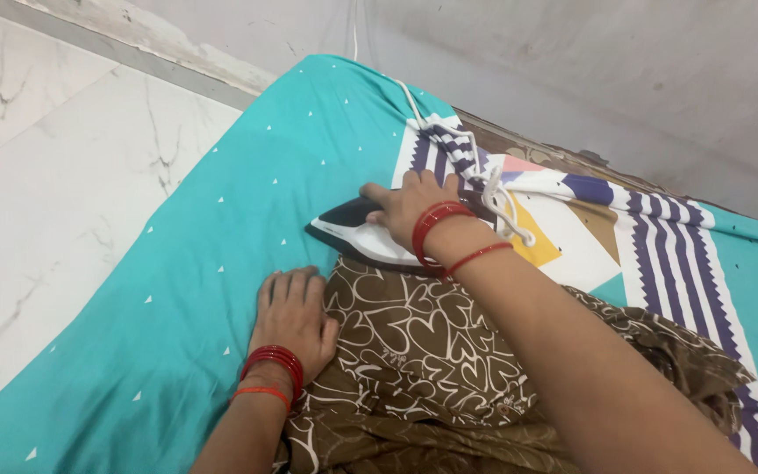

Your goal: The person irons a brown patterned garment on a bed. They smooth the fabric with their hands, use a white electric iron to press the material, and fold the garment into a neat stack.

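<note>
Ironing in hand: right hand [410, 204] closed around iron [353, 233] at cloth [414, 342] edge; left hand [289, 318] flat, fingers spread, pinning cloth; next likely needs steady glide

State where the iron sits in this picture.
In the head view, the iron lies at centre on the teal bedsheet, under the right hand, just beyond the brown heart-patterned cloth.

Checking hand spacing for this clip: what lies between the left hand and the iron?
In the head view, only a corner of the brown heart-print cloth and a strip of teal sheet separate the left hand from the iron.
</note>
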